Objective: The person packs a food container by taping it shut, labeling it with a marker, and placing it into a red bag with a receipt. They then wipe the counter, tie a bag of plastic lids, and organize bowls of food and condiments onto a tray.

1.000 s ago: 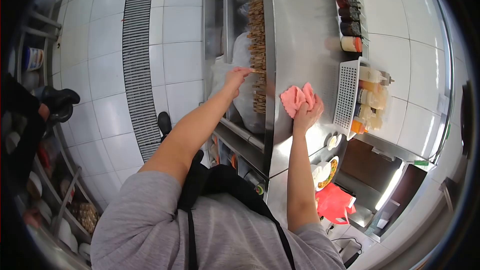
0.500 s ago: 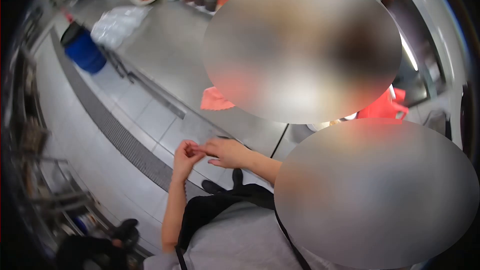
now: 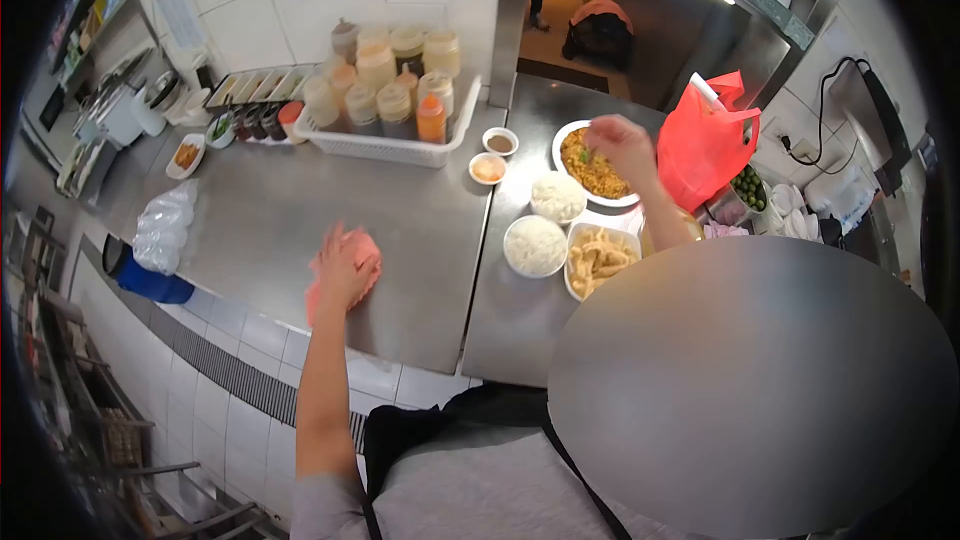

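My left hand (image 3: pixel 345 270) presses down on a pink cloth (image 3: pixel 372 258) on the steel counter, its fingers slightly blurred. Over a white oval plate of brown, grainy food (image 3: pixel 592 172) with a bit of green on top hovers my right hand (image 3: pixel 622 145), fingers curled downward; whatever they hold is hidden. Close in front of that plate are two bowls of white rice (image 3: pixel 535 245) (image 3: pixel 558 197) and a white dish of pale strips (image 3: pixel 602 258). Two small sauce cups (image 3: pixel 488 169) (image 3: pixel 500 141) stand to the left of the plate.
A white basket of squeeze bottles (image 3: pixel 400 148) stands against the tiled wall. Right of the plate is a red plastic bag (image 3: pixel 705 145), with a container of green limes (image 3: pixel 747 188) nearby. Clear plastic bags (image 3: pixel 165 225) lie at the counter's left edge, above a blue bin (image 3: pixel 150 278).
My hands, together below the counter edge before, have separated: the left has gone onto the pink cloth, the right over the plate. The view has shifted to show more of the counter.
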Demonstrator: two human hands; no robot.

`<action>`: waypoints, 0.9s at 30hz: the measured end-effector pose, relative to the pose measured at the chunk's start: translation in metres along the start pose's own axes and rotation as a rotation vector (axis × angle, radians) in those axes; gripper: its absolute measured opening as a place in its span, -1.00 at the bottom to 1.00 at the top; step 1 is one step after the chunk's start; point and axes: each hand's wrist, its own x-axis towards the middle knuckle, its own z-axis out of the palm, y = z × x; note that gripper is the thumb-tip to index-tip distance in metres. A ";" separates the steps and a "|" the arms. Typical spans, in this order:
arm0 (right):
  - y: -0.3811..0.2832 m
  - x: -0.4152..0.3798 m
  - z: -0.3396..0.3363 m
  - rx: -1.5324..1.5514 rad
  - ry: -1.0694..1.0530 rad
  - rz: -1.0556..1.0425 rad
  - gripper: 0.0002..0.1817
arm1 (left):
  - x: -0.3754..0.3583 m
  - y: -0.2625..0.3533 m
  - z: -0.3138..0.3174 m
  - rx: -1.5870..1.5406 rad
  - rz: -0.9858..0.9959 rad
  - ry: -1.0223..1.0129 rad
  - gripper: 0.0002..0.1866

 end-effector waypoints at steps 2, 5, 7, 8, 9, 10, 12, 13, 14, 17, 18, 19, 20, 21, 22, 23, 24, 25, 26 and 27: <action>0.048 0.049 -0.050 0.094 0.202 0.119 -0.80 | -0.002 -0.004 0.020 -0.130 -0.233 -0.031 -0.46; 0.114 0.090 -0.096 -0.325 0.403 0.335 -0.77 | 0.001 0.001 0.025 -0.084 -0.321 -0.060 -0.48; 0.166 0.107 -0.108 -0.351 0.436 0.414 -0.78 | 0.004 0.006 0.022 -0.091 -0.308 -0.046 -0.49; 0.192 0.113 -0.110 -0.379 0.473 0.484 -0.78 | 0.006 0.007 0.021 -0.100 -0.293 -0.023 -0.51; 0.220 0.118 -0.113 -0.370 0.469 0.495 -0.78 | 0.006 0.007 0.022 -0.090 -0.291 -0.032 -0.51; 0.247 0.123 -0.115 -0.274 0.502 0.546 -0.81 | 0.006 0.007 0.023 -0.076 -0.284 -0.022 -0.52; 0.262 0.123 -0.110 -0.109 0.560 0.580 -0.87 | 0.009 0.012 0.022 -0.054 -0.277 -0.019 -0.52; 0.267 0.120 -0.108 -0.103 0.558 0.589 -0.87 | 0.010 0.015 0.021 -0.047 -0.282 -0.016 -0.53; 0.267 0.116 -0.106 0.084 0.513 0.666 -0.87 | 0.012 0.017 0.020 -0.042 -0.287 -0.010 -0.53; 0.270 0.116 -0.105 0.241 0.476 0.787 -0.85 | 0.013 0.018 0.019 -0.059 -0.287 -0.023 -0.53; 0.276 0.120 -0.106 0.094 0.421 0.832 -0.81 | 0.012 0.016 0.021 -0.055 -0.283 -0.022 -0.53; 0.279 0.123 -0.109 -0.052 0.362 0.872 -0.74 | 0.010 0.013 0.023 -0.060 -0.278 -0.021 -0.55; 0.277 0.127 -0.111 -0.044 0.361 0.865 -0.74 | 0.008 0.009 0.025 -0.063 -0.275 -0.015 -0.57; 0.272 0.131 -0.114 -0.375 0.337 0.787 -0.67 | 0.006 0.006 0.027 -0.055 -0.280 -0.007 -0.57; 0.265 0.135 -0.115 -0.704 0.304 0.688 -0.59 | 0.003 0.004 0.031 0.033 -0.231 0.040 -0.62; 0.254 0.143 -0.117 -0.786 0.347 0.617 -0.46 | -0.002 0.002 0.034 0.123 -0.192 0.087 -0.66; 0.241 0.149 -0.114 -0.751 0.434 0.443 -0.49 | -0.002 -0.001 0.037 0.164 -0.063 0.031 -0.69; 0.230 0.157 -0.113 -0.617 0.401 0.315 -0.52 | -0.002 -0.006 0.037 0.212 0.049 -0.029 -0.72; 0.210 0.164 -0.109 -0.490 0.344 0.258 -0.56 | -0.003 -0.005 0.038 0.169 -0.035 -0.116 -0.74; 0.170 0.162 -0.097 -0.410 0.307 0.154 -0.58 | -0.008 0.000 0.035 0.122 -0.132 -0.193 -0.76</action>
